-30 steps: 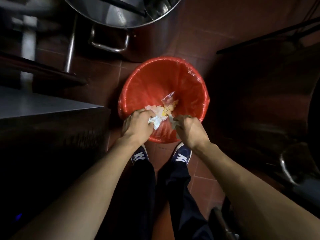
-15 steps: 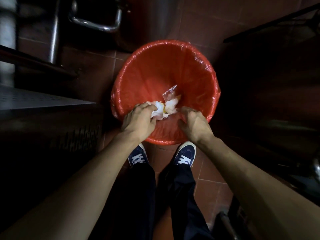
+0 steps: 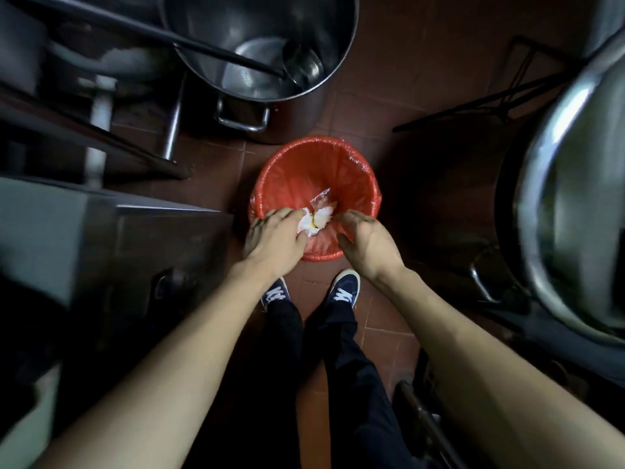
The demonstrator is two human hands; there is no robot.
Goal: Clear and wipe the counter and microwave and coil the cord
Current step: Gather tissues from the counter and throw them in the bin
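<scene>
Both hands hang over a red-lined waste bin (image 3: 291, 184) on the tiled floor (image 3: 399, 96). Curled fingers of the left hand (image 3: 274, 240) hold a crumpled white tissue wad (image 3: 309, 225) at the bin's near rim, while the right hand (image 3: 367, 243) is spread and relaxed just beside it, gripping nothing. More waste lies inside the bin just beyond the hands: white scraps with yellow bits (image 3: 324, 216) and a piece of clear plastic wrap (image 3: 320, 198). From the head camera, bare forearms reach down from the near corners of the frame, and two dark blue sneakers (image 3: 343, 289) with white laces stand directly below the bin. A large steel stockpot (image 3: 257, 38) sits on the far side of the bin, with a long-handled ladle (image 3: 301, 67) resting inside. A steel counter edge (image 3: 111, 201) fills the left side, and a curved steel vessel (image 3: 568, 198) looms at right. No microwave or cord appears in this view.
</scene>
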